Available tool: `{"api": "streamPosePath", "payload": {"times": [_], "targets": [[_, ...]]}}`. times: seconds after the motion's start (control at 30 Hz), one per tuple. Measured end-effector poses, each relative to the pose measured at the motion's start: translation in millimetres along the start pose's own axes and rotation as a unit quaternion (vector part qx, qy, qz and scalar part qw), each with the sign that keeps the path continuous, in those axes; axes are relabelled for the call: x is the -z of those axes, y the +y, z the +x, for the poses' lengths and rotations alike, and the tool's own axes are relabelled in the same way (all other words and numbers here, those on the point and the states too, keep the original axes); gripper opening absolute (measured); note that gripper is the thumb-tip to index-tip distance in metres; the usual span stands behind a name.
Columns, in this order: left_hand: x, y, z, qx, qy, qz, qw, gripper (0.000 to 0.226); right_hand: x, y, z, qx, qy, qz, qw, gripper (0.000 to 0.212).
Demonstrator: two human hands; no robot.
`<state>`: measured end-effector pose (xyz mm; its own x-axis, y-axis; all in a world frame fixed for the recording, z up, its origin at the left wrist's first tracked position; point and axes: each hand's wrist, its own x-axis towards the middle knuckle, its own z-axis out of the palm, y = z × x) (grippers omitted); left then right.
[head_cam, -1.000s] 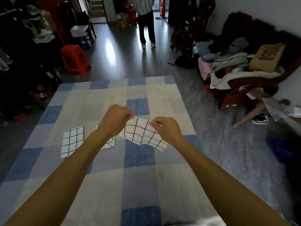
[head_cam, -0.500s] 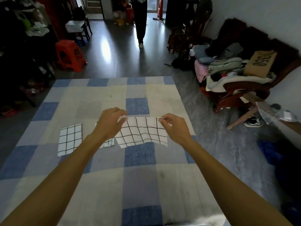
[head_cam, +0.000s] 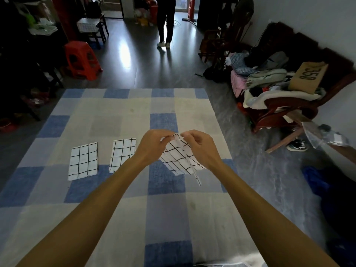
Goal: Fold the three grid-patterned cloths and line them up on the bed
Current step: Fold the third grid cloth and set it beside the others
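Two folded white cloths with black grid lines lie flat side by side on the bed (head_cam: 107, 209): one at the left (head_cam: 84, 161), one to its right (head_cam: 122, 155). A third grid cloth (head_cam: 178, 159) hangs in the air above the bed, right of those two, doubled over and drooping. My left hand (head_cam: 152, 144) and my right hand (head_cam: 200, 145) both pinch its top edge, the fingertips nearly touching each other.
The bed has a blue, grey and cream checked cover. A wooden chair (head_cam: 285, 105) heaped with clothes stands to the right. A red plastic stool (head_cam: 82, 59) is at the far left. A person (head_cam: 165, 22) stands on the shiny floor beyond the bed.
My hands have come together, bringing the two top corners of the held cloth close so that it folds in half; half a second ago it was stretched wide between them.
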<state>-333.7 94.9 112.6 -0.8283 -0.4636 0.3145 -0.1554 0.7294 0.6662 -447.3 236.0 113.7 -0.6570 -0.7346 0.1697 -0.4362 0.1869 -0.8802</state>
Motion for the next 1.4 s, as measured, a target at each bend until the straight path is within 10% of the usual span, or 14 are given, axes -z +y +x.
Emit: {"api": "streamPosePath", "payload": {"times": [1.4], "targets": [[2,-4,11,0.048,-0.059,0.011,0.997,0.021,-4,7,14,0.227,0.094,-0.237,0.940,0.009]]}}
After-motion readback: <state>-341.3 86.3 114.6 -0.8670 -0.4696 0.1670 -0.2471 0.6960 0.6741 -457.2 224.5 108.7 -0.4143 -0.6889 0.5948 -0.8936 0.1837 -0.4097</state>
